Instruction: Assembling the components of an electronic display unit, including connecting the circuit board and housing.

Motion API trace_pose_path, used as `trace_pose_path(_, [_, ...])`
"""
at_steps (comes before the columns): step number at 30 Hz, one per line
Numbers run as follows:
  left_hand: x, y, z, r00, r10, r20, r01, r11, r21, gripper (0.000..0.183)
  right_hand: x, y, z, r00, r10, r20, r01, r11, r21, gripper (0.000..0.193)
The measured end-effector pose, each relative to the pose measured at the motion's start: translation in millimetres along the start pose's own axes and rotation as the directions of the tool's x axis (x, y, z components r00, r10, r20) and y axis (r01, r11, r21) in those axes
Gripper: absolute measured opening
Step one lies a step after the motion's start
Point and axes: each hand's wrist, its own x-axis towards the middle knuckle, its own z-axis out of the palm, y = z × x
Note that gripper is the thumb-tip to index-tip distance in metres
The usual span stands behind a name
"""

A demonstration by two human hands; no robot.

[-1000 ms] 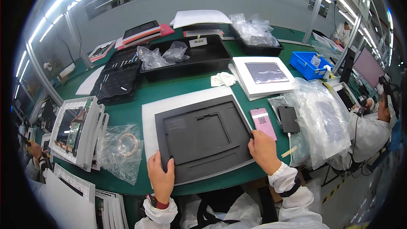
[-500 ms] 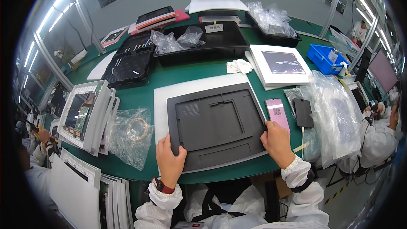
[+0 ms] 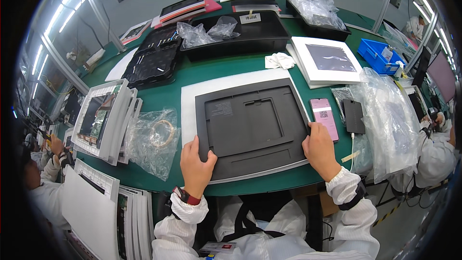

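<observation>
A flat black plastic panel [image 3: 250, 115] with a recessed middle and a small block of print lies on a white foam sheet [image 3: 188, 115]. At its lower left edge my left hand [image 3: 195, 164] is closed round the rim, the thumb on top. The right rim is held by my right hand [image 3: 320, 151], its fingertips hidden beneath the edge. A pink phone [image 3: 325, 120] lies just beyond my right hand, beside a dark box-shaped device [image 3: 354, 117] with a white cable. To the left is a clear plastic bag [image 3: 154, 147] with a tan ring in it.
White-framed units with exposed boards [image 3: 98, 120] stack at the left; white panels [image 3: 91, 202] stand below them. Behind are an open black tool case [image 3: 151, 65], a black tray [image 3: 236, 45], white framed panels [image 3: 327, 60] and a blue bin [image 3: 378, 55]. Bagged items [image 3: 390, 125] lie right. Co-workers sit either side.
The whole scene sits slightly higher and further right in the picture. Both hands keep hold of the black panel, which stays in about the same place on the foam.
</observation>
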Motion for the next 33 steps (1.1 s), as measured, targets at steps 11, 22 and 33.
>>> trace_pose_path(11, [1,3,-8,0.992,0.059,0.109,-0.080,0.978,0.195,0.055,6,-5,-11,0.991,0.015,0.131,-0.017,1.000,0.014,0.053])
trace_pose_path(22, [18,4,-12,0.966,-0.151,0.212,0.142,0.988,0.056,0.061,8,6,-7,0.992,0.118,0.032,-0.122,0.974,0.191,0.040])
trace_pose_path(33, [70,-6,-17,0.713,-0.426,0.557,0.475,0.878,0.064,0.065,36,21,-15,0.930,0.248,0.270,-0.310,0.925,0.218,0.032])
